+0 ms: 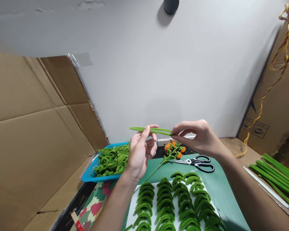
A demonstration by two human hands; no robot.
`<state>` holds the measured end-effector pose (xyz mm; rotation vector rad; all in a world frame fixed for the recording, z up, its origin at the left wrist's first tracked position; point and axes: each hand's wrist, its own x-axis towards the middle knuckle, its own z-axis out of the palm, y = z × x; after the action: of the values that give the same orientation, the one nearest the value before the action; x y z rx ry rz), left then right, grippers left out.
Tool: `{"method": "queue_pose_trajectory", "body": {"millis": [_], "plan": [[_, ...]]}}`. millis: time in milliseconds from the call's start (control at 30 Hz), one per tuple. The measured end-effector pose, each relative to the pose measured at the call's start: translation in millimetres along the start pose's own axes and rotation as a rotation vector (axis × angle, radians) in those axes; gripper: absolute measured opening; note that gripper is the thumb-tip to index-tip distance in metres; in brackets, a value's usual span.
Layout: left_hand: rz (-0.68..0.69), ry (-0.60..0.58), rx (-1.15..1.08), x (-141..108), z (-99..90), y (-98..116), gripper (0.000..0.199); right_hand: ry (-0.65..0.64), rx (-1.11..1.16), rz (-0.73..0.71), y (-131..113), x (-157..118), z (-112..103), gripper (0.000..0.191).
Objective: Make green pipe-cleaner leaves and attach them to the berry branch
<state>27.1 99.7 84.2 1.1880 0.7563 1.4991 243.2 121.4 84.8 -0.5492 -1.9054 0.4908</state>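
Note:
A few thin green pipe cleaners [161, 130], apparently folded or bunched, stretch level between my hands, above the table. My left hand [140, 154] pinches them with the thumb on top, their left tips sticking out past it. At the right end, the thumb and fingertips of my right hand [198, 133] close on them. Below lies a white sheet [154, 205] bearing rows of curved green pipe-cleaner pieces [165, 200]. Behind it rests a green stem with small orange pumpkin-like balls [168, 148], beside black-handled scissors [197, 163].
A blue basket [86, 173] full of twisted green pieces stands at the left. Straight green pipe cleaners [276, 175] lie at the right by a metal ruler-like strip [262, 184]. Cardboard [26, 96] flanks both sides, and twisted yellow wire [262, 99] hangs at the right.

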Motion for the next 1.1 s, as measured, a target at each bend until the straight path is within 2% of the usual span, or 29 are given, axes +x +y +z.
{"method": "queue_pose_trajectory", "body": {"millis": [600, 867, 1100], "plan": [[0.023, -0.066, -0.069, -3.3, -0.2, 2.4, 0.031, 0.054, -0.261, -0.104, -3.6, -1.1, -2.5, 0.014], [0.028, -0.075, -0.086, -4.9, 0.4, 0.5, 0.028, 0.042, -0.275, -0.130, -2.2, -3.2, -2.5, 0.014], [0.045, -0.047, -0.155, -6.6, 2.6, -3.2, 0.030, 0.001, -0.199, -0.107, -4.8, -2.7, -1.0, 0.010]]}}
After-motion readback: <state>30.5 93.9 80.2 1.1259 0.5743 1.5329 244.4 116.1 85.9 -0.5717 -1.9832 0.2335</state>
